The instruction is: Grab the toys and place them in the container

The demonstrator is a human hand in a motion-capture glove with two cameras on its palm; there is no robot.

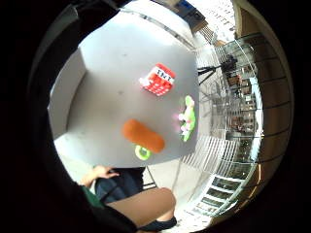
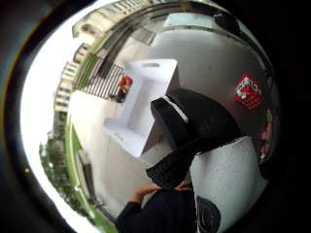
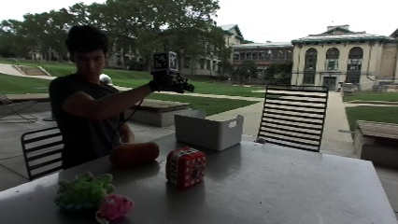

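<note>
My gloved right hand is raised high above the table's far-left side, just left of the white container; its fingers are loosely curled and hold nothing. The glove's thumb shows in front of the container, whose inside looks empty. On the grey table lie an orange plush, a red TNT cube and a green and pink plush. From the palm, the cube, the orange plush and the green and pink plush lie well below the hand.
A black slatted chair stands behind the table by the container. I sit on another chair. The bare left hand rests on my lap. A small green ring lies beside the orange plush.
</note>
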